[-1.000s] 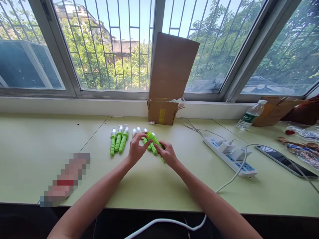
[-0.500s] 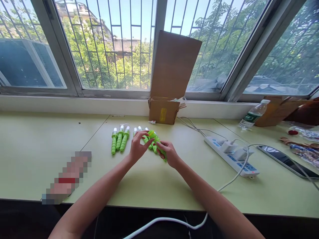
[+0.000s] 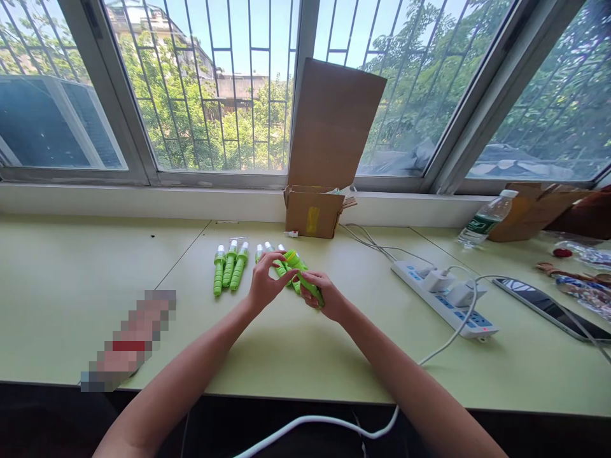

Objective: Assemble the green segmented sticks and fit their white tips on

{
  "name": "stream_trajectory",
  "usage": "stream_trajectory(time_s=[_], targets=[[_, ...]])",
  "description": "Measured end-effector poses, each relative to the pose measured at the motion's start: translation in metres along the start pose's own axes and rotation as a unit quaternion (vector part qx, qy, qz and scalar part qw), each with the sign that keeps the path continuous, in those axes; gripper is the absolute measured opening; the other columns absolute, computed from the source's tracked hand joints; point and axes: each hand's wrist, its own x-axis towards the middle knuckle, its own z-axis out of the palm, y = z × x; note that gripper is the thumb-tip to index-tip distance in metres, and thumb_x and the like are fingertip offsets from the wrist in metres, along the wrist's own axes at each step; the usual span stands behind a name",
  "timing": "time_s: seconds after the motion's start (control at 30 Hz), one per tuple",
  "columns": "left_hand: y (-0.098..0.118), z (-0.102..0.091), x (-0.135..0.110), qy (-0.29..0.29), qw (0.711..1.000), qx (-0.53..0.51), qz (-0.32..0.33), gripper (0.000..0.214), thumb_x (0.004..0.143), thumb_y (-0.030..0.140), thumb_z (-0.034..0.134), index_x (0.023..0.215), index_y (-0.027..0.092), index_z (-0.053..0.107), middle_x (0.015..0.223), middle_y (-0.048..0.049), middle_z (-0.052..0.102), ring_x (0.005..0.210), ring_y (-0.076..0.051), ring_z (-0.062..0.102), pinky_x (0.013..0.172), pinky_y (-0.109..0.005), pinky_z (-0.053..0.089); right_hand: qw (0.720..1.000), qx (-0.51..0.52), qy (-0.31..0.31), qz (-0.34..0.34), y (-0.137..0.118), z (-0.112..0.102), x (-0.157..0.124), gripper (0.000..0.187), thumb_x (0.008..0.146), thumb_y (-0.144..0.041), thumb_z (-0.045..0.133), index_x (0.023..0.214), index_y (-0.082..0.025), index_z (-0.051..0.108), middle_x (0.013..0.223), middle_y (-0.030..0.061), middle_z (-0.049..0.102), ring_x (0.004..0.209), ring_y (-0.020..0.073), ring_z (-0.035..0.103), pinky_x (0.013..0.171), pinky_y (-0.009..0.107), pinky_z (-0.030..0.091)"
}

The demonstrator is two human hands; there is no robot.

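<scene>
Between my hands, above the table, is a bright green ribbed tube (image 3: 312, 289) with a yellow-green open-looking end. My right hand (image 3: 324, 294) is wrapped round its lower body. The thumb and fingertips of my left hand (image 3: 267, 277) close on its upper end from the left. Behind my fingers lie several similar green tubes (image 3: 280, 270) with clear tips, partly hidden. To the left, three more green tubes (image 3: 230, 267) with whitish clear tips lie side by side, apart from my hands.
A cardboard box (image 3: 315, 213) with its flap raised stands by the window. On the right are a power strip (image 3: 443, 299) with plugs and cables, a phone (image 3: 548, 308) and a water bottle (image 3: 487, 219). A pixelated object (image 3: 128, 340) lies front left.
The green tube's lower end has swung slightly to the right and now looks bent in my right hand. My left hand has barely moved.
</scene>
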Motion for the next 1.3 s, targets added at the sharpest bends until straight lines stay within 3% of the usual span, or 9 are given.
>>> stream_trajectory(time_s=[0.17, 0.27, 0.47, 0.63, 0.77, 1.03, 1.3], targets=[[-0.005, 0.002, -0.004, 0.007, 1.000, -0.003, -0.006, 0.033, 0.072, 0.033, 0.077, 0.093, 0.021, 0.056, 0.108, -0.0087, 0.066, 0.098, -0.021, 0.066, 0.069, -0.035, 0.061, 0.998, -0.055, -0.002, -0.021, 0.001, -0.003, 0.000, 0.023, 0.075, -0.037, 0.069, 0.084, -0.017, 0.059, 0.053, -0.0048, 0.053, 0.035, 0.0047, 0.032, 0.034, 0.020, 0.020], [-0.007, 0.002, -0.006, 0.020, 1.000, -0.002, -0.006, 0.032, 0.073, 0.032, 0.076, 0.094, 0.021, 0.054, 0.109, -0.0086, 0.066, 0.094, -0.019, 0.067, 0.067, -0.034, 0.061, 0.988, -0.127, 0.040, -0.078, 0.004, -0.004, 0.003, 0.031, 0.073, -0.039, 0.071, 0.093, -0.018, 0.059, 0.059, -0.0051, 0.055, 0.035, 0.0064, 0.037, 0.033, 0.021, 0.028], [-0.007, 0.003, -0.008, 0.036, 0.998, 0.054, 0.025, 0.029, 0.074, 0.030, 0.076, 0.091, 0.021, 0.055, 0.110, -0.0082, 0.066, 0.092, -0.019, 0.066, 0.067, -0.033, 0.060, 0.926, -0.294, 0.141, -0.191, 0.013, -0.004, 0.007, 0.037, 0.077, -0.045, 0.066, 0.100, -0.017, 0.062, 0.069, -0.0004, 0.058, 0.050, 0.0110, 0.048, 0.046, 0.025, 0.040], [-0.008, 0.003, -0.008, 0.028, 0.997, 0.061, 0.031, 0.030, 0.074, 0.032, 0.075, 0.094, 0.021, 0.056, 0.107, -0.0082, 0.066, 0.095, -0.019, 0.065, 0.068, -0.033, 0.059, 0.899, -0.344, 0.151, -0.224, 0.015, -0.004, 0.007, 0.034, 0.081, -0.047, 0.060, 0.096, -0.016, 0.064, 0.072, 0.0029, 0.061, 0.061, 0.0149, 0.051, 0.055, 0.026, 0.040], [-0.008, 0.003, -0.008, 0.008, 0.997, 0.059, 0.042, 0.031, 0.074, 0.035, 0.075, 0.095, 0.021, 0.057, 0.107, -0.0082, 0.066, 0.099, -0.020, 0.063, 0.070, -0.033, 0.058, 0.910, -0.322, 0.154, -0.211, 0.012, -0.004, 0.005, 0.035, 0.081, -0.049, 0.061, 0.091, -0.016, 0.065, 0.065, 0.0009, 0.058, 0.056, 0.0133, 0.048, 0.052, 0.026, 0.037], [-0.007, 0.002, -0.005, 0.002, 0.998, 0.053, 0.036, 0.031, 0.074, 0.037, 0.075, 0.094, 0.020, 0.058, 0.104, -0.0079, 0.064, 0.098, -0.020, 0.062, 0.071, -0.033, 0.057, 0.959, -0.207, 0.128, -0.145, 0.009, 0.001, 0.004, 0.036, 0.076, -0.053, 0.066, 0.081, -0.017, 0.061, 0.048, -0.0063, 0.043, 0.040, 0.0080, 0.031, 0.038, 0.024, 0.024], [-0.006, 0.001, -0.003, 0.003, 0.998, 0.050, 0.038, 0.031, 0.074, 0.036, 0.075, 0.094, 0.021, 0.057, 0.103, -0.0071, 0.064, 0.096, -0.019, 0.061, 0.070, -0.033, 0.057, 0.981, -0.133, 0.084, -0.112, 0.007, 0.003, 0.001, 0.033, 0.078, -0.051, 0.064, 0.082, -0.018, 0.060, 0.047, -0.0070, 0.043, 0.036, 0.0070, 0.029, 0.034, 0.023, 0.019]])
